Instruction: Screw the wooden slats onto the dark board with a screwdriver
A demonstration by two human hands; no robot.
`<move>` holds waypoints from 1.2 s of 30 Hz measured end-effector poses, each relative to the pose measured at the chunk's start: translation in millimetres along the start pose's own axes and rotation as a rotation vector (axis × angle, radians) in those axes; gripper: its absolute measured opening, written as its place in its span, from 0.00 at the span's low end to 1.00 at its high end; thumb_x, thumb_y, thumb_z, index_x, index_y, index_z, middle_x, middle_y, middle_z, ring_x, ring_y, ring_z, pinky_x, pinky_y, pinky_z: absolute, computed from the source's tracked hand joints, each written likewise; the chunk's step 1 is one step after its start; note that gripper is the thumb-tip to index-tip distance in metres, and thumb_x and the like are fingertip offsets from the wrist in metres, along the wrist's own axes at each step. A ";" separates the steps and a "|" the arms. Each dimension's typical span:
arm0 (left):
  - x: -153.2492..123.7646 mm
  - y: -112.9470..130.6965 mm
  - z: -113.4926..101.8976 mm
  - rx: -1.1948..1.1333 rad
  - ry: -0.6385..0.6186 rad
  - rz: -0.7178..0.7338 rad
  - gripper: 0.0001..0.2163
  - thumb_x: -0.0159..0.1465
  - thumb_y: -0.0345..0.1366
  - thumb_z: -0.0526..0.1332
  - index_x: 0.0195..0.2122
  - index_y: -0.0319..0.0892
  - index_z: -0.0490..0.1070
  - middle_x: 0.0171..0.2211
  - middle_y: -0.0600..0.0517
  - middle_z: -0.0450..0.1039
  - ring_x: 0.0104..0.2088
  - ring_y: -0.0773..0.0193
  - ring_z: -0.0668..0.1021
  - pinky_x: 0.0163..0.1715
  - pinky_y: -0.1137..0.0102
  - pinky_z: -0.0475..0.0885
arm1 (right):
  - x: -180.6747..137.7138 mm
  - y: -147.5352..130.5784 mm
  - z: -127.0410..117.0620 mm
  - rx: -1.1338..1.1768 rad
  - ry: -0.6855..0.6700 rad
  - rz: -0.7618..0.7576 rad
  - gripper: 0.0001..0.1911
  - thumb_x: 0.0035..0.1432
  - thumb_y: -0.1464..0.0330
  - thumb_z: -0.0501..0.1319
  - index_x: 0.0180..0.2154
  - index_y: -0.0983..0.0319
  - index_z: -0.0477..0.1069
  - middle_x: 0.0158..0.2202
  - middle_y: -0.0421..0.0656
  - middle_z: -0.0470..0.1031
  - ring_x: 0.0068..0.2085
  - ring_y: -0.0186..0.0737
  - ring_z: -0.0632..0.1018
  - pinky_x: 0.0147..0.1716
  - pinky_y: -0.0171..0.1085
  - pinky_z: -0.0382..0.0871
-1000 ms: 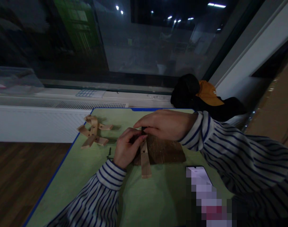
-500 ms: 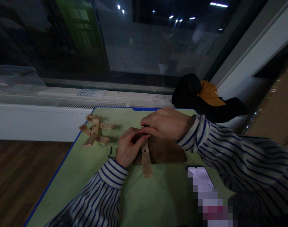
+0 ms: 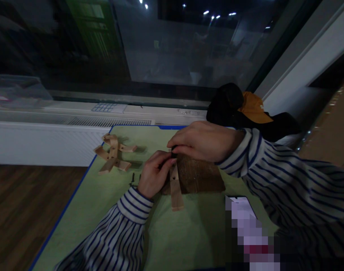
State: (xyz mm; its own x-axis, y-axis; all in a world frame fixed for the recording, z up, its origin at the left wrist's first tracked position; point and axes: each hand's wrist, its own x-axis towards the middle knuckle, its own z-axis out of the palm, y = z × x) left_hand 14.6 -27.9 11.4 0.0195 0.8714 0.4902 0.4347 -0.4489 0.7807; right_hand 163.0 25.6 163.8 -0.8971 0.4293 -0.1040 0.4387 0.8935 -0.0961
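Observation:
A pale wooden strip point(image 3: 176, 192) with a dark hole lies across the left part of a brown wooden board point(image 3: 201, 175), its near end reaching past the board. My left hand point(image 3: 155, 174) is closed at the strip's far part, thumb and fingers pinching there. From above, my right hand point(image 3: 204, 141) pinches a short dark piece point(image 3: 174, 151) upright over the strip; its exact kind does not show. The strip's far end is hidden by my hands. Left of my left hand lie several dark screws point(image 3: 132, 177), partly covered by it.
Joined pale wooden strips point(image 3: 113, 154) stand at the table's back left. A phone point(image 3: 243, 210), partly pixelated, lies at the right. The green table point(image 3: 84, 218) meets a radiator point(image 3: 47, 145). A dark heap with an orange cap point(image 3: 255, 107) rests on the windowsill.
My right hand has risen slightly and shifted right, showing more of the dark piece. My left hand stays at the strip. The view has shifted a little.

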 end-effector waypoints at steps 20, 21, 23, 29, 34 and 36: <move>-1.6 0.7 4.0 0.082 0.104 0.009 0.05 0.59 0.35 0.63 0.34 0.40 0.72 0.28 0.55 0.71 0.27 0.68 0.72 0.29 0.73 0.68 | -1.6 3.5 0.8 0.009 0.049 -0.048 0.17 0.62 0.70 0.52 0.51 0.62 0.67 0.47 0.46 0.74 0.46 0.40 0.73 0.43 0.37 0.64; -1.8 0.5 3.9 0.082 0.099 0.008 0.05 0.59 0.35 0.63 0.34 0.40 0.72 0.28 0.55 0.71 0.28 0.68 0.72 0.29 0.73 0.69 | -1.3 4.5 0.8 0.011 0.040 -0.050 0.15 0.62 0.70 0.51 0.48 0.62 0.70 0.45 0.45 0.75 0.44 0.39 0.74 0.42 0.36 0.64; -2.1 0.4 3.6 0.081 0.081 0.011 0.04 0.60 0.33 0.62 0.36 0.40 0.73 0.29 0.54 0.71 0.29 0.68 0.73 0.31 0.73 0.69 | -0.4 5.3 1.0 -0.010 0.024 -0.040 0.13 0.62 0.69 0.51 0.43 0.61 0.73 0.39 0.44 0.76 0.40 0.38 0.75 0.39 0.35 0.64; -3.6 0.6 3.3 0.055 0.043 0.050 0.07 0.63 0.31 0.57 0.39 0.40 0.73 0.33 0.51 0.72 0.35 0.66 0.75 0.37 0.72 0.71 | 0.5 0.8 3.3 -0.123 0.054 0.055 0.14 0.63 0.66 0.51 0.39 0.62 0.74 0.36 0.46 0.76 0.37 0.39 0.75 0.34 0.35 0.61; -4.6 -2.1 3.9 0.077 0.115 0.055 0.07 0.59 0.35 0.63 0.39 0.41 0.72 0.31 0.53 0.71 0.30 0.68 0.73 0.30 0.73 0.70 | 1.4 -4.5 7.0 -0.141 0.083 0.092 0.15 0.63 0.64 0.50 0.38 0.61 0.74 0.36 0.46 0.77 0.37 0.41 0.76 0.31 0.36 0.60; -4.1 -2.7 3.3 0.080 0.122 0.043 0.06 0.58 0.35 0.64 0.36 0.40 0.72 0.29 0.54 0.70 0.28 0.68 0.72 0.29 0.73 0.69 | 1.5 -4.3 8.3 -0.127 0.077 0.077 0.15 0.63 0.64 0.50 0.40 0.61 0.73 0.38 0.46 0.76 0.39 0.43 0.76 0.32 0.37 0.61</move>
State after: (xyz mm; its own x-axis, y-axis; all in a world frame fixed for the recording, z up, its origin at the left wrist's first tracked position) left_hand 16.4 -29.6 6.0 -0.0675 0.8193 0.5694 0.5066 -0.4636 0.7270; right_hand 160.2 21.2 155.9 -0.8645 0.5017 -0.0295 0.5007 0.8649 0.0353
